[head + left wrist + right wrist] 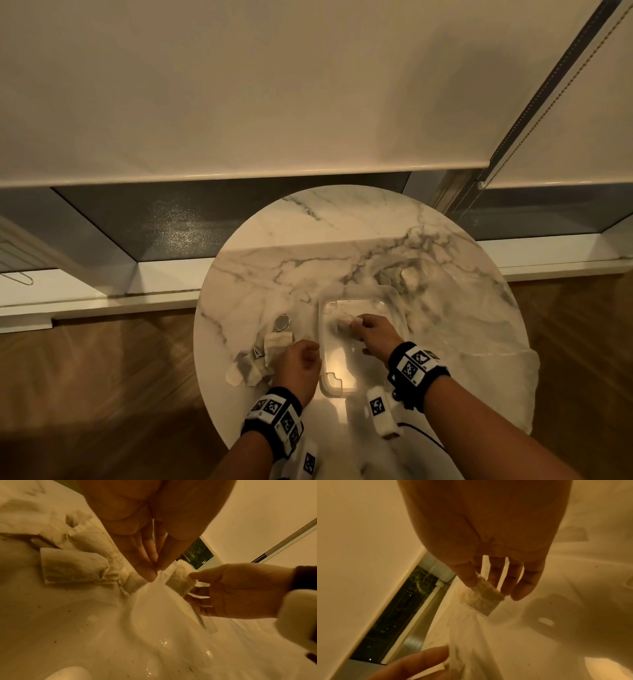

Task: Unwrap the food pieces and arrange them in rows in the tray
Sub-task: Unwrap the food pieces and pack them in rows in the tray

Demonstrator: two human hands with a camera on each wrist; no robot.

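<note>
In the head view a round marbled desk fills the lower middle of the frame, with a clear plastic tray just right of its centre. The right hand reaches over the tray and pinches a pale rectangular food piece between thumb and fingers; in the right wrist view the piece hangs from the thumb and fingertips, at the centre of the frame, above the tray floor. The left hand sits at the tray's left edge. In the left wrist view its fingers are pressed together at the tips and pinch a thin clear film wrapper that stretches down toward the lower middle of the frame. A heap of pale crumpled wrappers lies on the desk at the left of the tray, just beside the left hand; the same heap shows at the left of the left wrist view. Whether other pieces lie in the tray is too blurred to tell
</note>
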